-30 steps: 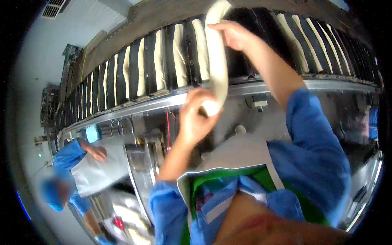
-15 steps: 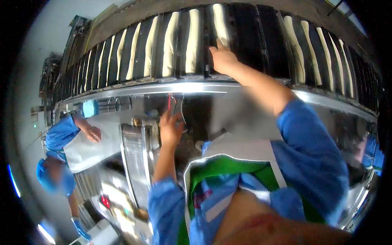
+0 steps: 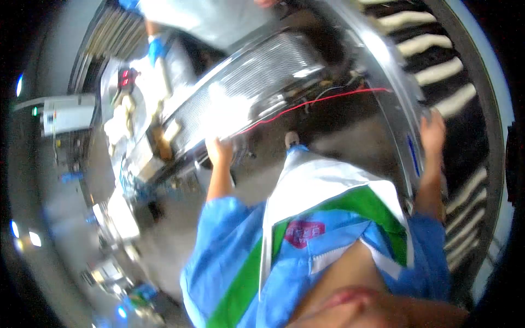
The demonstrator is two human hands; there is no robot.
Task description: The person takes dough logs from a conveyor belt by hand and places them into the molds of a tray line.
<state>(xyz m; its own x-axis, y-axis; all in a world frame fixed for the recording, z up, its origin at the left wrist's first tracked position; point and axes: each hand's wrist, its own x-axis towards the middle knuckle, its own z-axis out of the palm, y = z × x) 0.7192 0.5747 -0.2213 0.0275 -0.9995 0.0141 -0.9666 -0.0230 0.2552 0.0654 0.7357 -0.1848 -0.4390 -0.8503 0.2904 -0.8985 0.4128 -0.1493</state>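
Note:
My left hand (image 3: 220,152) is beside the near edge of a ribbed metal conveyor (image 3: 246,82); its fingers are smeared by motion, and whether it holds anything is unclear. On the right, my right hand (image 3: 432,131) is at the inner edge of the black trays, just below a long pale dough strip (image 3: 458,102). Its fingers are blurred too. More pale strips (image 3: 439,71) lie in the black trays, above and below that hand. A metal rail (image 3: 391,71) runs along the trays.
A co-worker's blue-gloved hand (image 3: 157,50) is over a table with pale dough pieces (image 3: 123,117) at the upper left. The co-worker's pale apron (image 3: 208,19) shows at the top. A red cord (image 3: 317,100) stretches from conveyor to rail.
The view has swung toward the conveyor and table, putting the trays on the right. My right hand has left the strip it touched in the tray; both hands are now further apart.

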